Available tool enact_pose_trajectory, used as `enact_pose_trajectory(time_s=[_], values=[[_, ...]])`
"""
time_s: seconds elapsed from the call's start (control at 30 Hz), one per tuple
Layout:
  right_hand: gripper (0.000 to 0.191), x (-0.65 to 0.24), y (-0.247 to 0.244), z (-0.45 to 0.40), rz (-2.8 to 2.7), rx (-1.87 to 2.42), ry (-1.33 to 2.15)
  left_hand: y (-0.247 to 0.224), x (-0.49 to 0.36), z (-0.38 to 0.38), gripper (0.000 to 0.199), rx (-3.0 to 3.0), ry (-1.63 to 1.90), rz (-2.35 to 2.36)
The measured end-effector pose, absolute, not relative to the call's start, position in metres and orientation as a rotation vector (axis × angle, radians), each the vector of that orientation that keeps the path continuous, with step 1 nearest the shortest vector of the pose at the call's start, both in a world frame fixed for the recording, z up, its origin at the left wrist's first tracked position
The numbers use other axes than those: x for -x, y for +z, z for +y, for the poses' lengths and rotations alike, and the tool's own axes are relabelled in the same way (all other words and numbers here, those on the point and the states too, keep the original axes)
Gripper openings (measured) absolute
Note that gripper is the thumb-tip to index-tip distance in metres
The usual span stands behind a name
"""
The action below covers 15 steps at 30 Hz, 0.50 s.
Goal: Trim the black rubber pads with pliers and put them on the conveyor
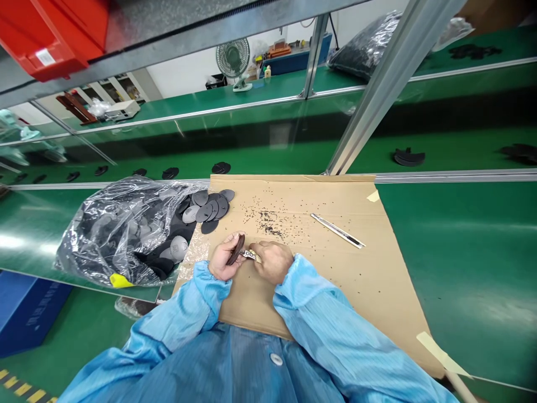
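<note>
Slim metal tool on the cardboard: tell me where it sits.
In the head view, the slim metal tool lies on the cardboard sheet, right of the dark specks and beyond the right hand.

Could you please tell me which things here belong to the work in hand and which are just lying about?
Belonging to the work:
left hand gripping a dark oval disc
right hand gripping a small metal tool
piled dark discs

Just lying about:
desk fan
red bin
</note>
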State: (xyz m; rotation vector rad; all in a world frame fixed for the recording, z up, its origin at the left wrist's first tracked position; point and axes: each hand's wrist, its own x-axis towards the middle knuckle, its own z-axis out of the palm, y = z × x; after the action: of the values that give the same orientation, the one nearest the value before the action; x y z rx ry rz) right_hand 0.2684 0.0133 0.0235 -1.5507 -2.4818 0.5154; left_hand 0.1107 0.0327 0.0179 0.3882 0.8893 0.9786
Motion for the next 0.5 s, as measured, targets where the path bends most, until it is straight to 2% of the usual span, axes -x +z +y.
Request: enact_pose_trajectory(time_s=[0.3,0.5], values=[[0.024,-0.269,0.023,0.014,-2.466,1.561,0.572,0.021,-0.116,0.036,0.024,-0.373,1.018,0.876],[0.026,-0.273,0.007,0.016,-2.211,1.441,0.413,0.034,-0.120,0.040,0.011,-0.232,0.988,0.775]])
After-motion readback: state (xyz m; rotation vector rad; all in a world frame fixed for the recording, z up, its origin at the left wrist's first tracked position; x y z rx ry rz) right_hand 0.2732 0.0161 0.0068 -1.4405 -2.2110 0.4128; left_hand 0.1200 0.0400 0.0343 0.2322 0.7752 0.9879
